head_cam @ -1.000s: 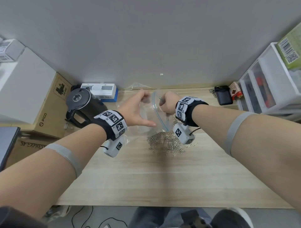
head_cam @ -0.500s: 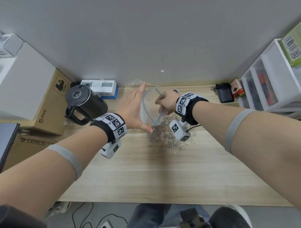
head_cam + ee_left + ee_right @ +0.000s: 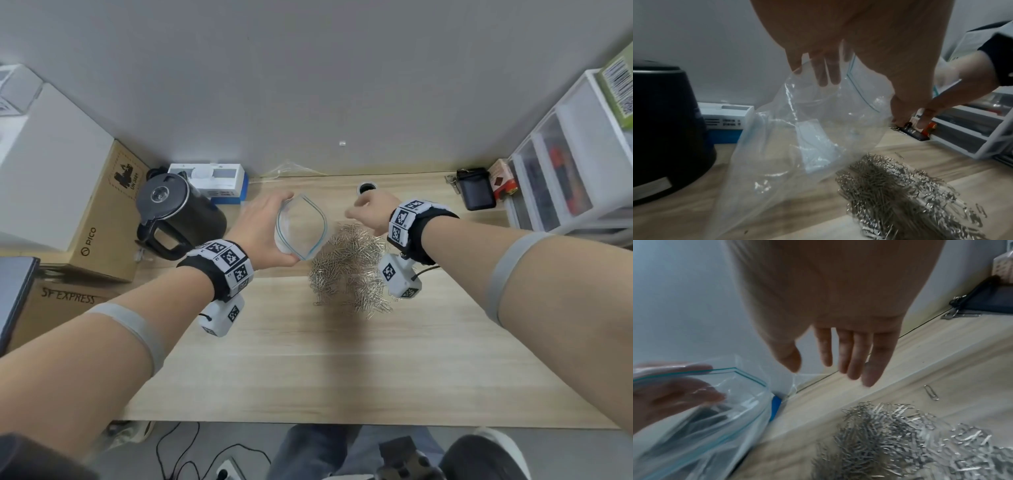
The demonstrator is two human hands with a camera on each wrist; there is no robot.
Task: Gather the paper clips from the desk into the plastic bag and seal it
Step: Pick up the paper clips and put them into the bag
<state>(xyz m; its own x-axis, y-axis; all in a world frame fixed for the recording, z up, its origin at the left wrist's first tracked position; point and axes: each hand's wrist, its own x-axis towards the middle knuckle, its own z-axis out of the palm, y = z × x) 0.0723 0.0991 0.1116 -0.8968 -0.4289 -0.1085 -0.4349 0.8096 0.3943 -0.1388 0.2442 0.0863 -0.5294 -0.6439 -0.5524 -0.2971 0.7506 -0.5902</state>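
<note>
My left hand [image 3: 262,229] grips the clear plastic zip bag [image 3: 300,226] by its gaping blue-edged mouth, just left of the silver paper clip heap [image 3: 349,270] on the pale wooden surface [image 3: 342,370]. My right hand [image 3: 371,210] hovers behind the heap, fingers [image 3: 851,356] straight and empty.

The left hand [image 3: 262,233] grips the open plastic bag [image 3: 300,226] at its mouth; at its 3 o'clock the right hand [image 3: 371,211] hangs empty above the paper clips [image 3: 349,270] heaped on the table [image 3: 325,370].
</note>
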